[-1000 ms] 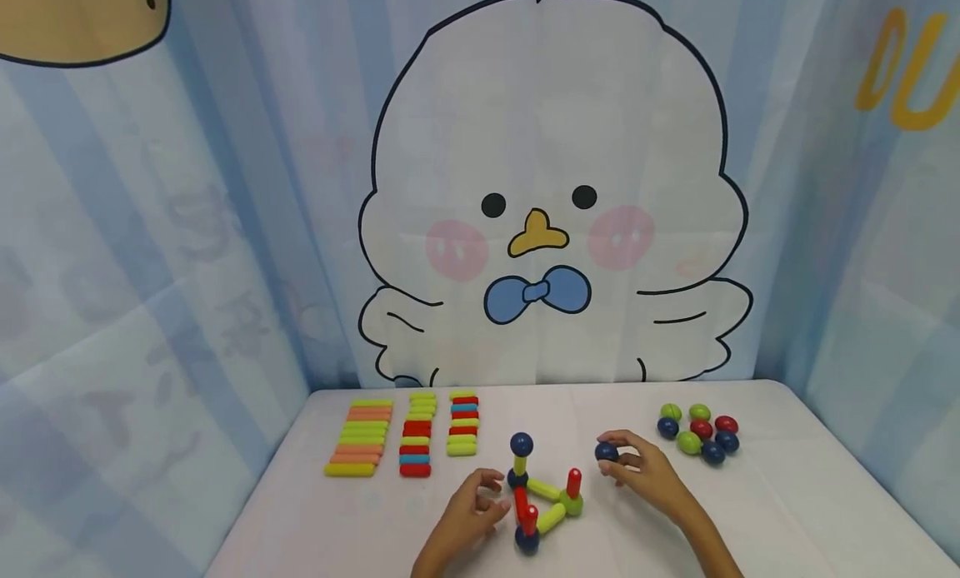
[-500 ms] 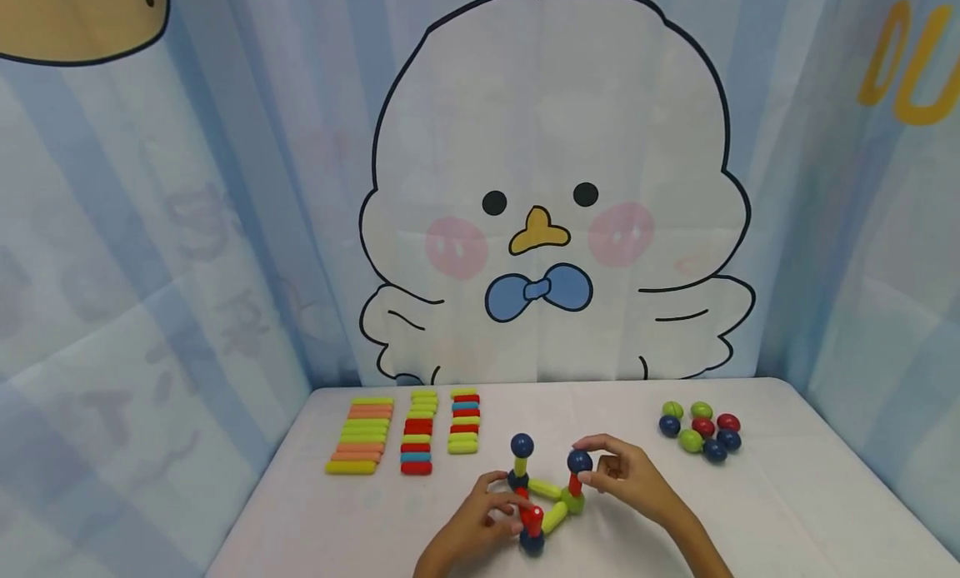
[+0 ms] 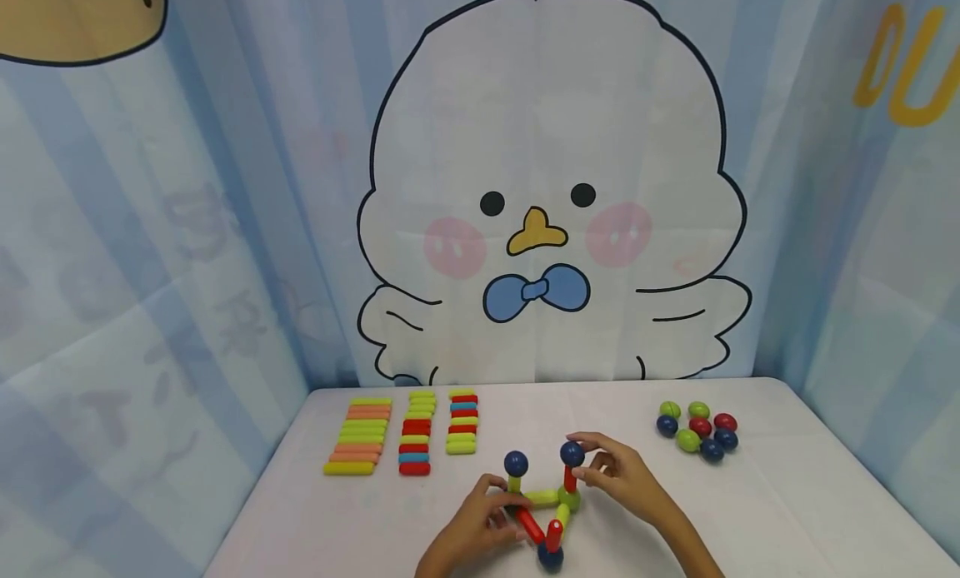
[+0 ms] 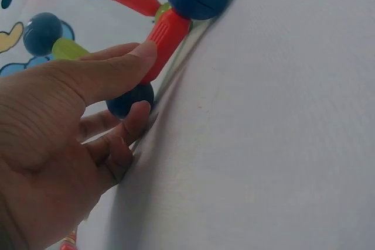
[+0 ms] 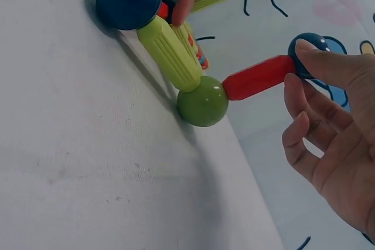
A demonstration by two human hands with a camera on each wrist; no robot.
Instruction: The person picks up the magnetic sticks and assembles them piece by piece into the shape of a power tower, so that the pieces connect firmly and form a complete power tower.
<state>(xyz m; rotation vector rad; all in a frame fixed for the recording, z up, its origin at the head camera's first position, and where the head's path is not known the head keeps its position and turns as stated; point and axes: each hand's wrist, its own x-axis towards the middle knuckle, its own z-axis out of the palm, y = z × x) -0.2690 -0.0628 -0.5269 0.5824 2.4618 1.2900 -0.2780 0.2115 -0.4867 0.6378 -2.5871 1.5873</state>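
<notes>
**Ball-and-rod frame (image 3: 542, 499) midway between the surface's left and right edges**

A blue-and-white curtain (image 3: 540, 103) with a printed chick hangs behind the far edge and along both sides. The pale surface (image 3: 300, 528) shows its left, right and far edges and both rounded far corners; its near edge is out of view. A stretch of surface separates the rods near the far left corner from the frame; a wider one runs from the right forearm (image 3: 690, 532) to the right edge.

The two hands are apart, one on either side of the frame. The left hand (image 3: 483, 518) is clamped on its left corner, thumb on the red base rod (image 4: 167, 39), fingertips at the dark blue corner ball (image 4: 126, 103). The right hand (image 3: 626, 482) pinches a dark blue top ball (image 3: 572, 454) between thumb and forefinger, at the upper end of a red post (image 3: 570, 480) above the green corner ball (image 5: 203, 102).

Three columns of rods (image 3: 416, 439) lie toward the far left corner, a cluster of loose balls (image 3: 701, 427) toward the far right corner.
</notes>
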